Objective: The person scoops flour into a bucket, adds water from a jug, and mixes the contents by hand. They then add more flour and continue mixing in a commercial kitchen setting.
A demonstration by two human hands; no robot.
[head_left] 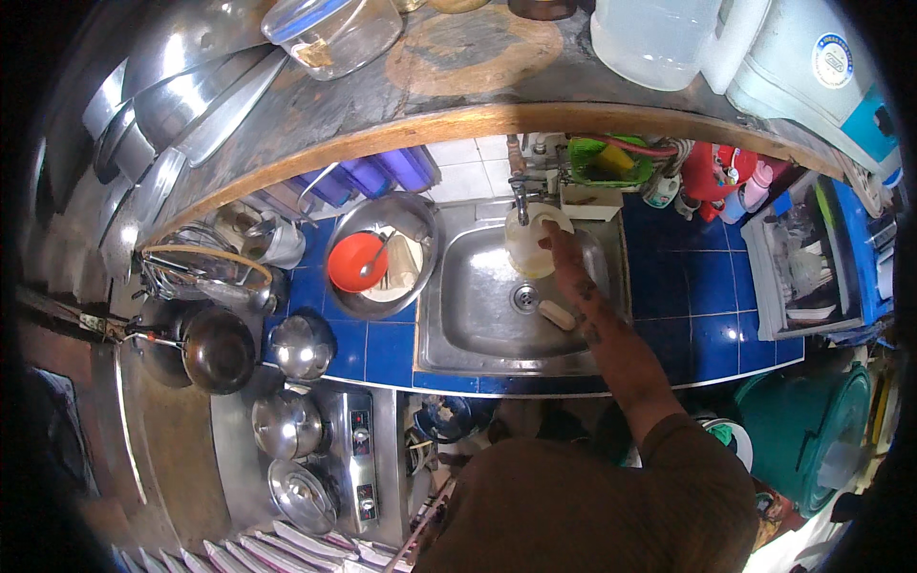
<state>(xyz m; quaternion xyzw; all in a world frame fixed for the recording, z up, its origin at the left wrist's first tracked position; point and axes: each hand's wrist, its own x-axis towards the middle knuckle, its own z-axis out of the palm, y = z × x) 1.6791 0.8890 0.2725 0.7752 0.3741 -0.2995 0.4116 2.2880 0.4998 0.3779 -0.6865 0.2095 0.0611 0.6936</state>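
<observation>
My right hand reaches into the steel sink and grips a pale, translucent plastic container. The container is under the metal tap, at the back of the basin. Its inside is partly hidden by my fingers. A pale oblong piece lies beside the drain, just below my forearm. My left hand is out of view. Left of the sink, a steel basin holds an orange bowl with a spoon, a clear cup and a white plate.
Above the sink runs a wooden-edged shelf bearing a plastic jug and steel bowls. A green basket hangs beside the tap. A dish rack stands right; a stove with pots lies lower left.
</observation>
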